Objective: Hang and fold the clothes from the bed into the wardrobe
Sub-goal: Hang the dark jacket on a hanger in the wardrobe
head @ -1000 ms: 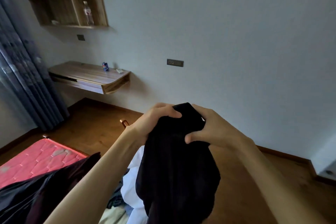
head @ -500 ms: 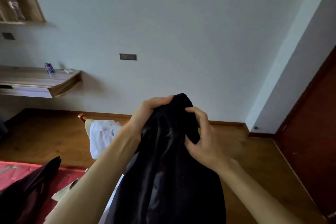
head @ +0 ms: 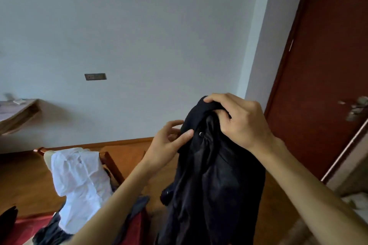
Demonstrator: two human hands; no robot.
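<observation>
A glossy, crumpled black satin garment [head: 215, 175] with a small snap hangs centre-frame, its hem cut off below; right hand [head: 242, 120] fingers clench its top, left hand [head: 169, 141] pinches the edge.

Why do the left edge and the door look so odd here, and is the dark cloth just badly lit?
Head view: the wall desk at the left edge is smeared, likely motion blur; the door leans and bows, a wide-angle effect; the light is dim and flat, so the black garment in the left hand and right hand shows only faint sheen.
</observation>
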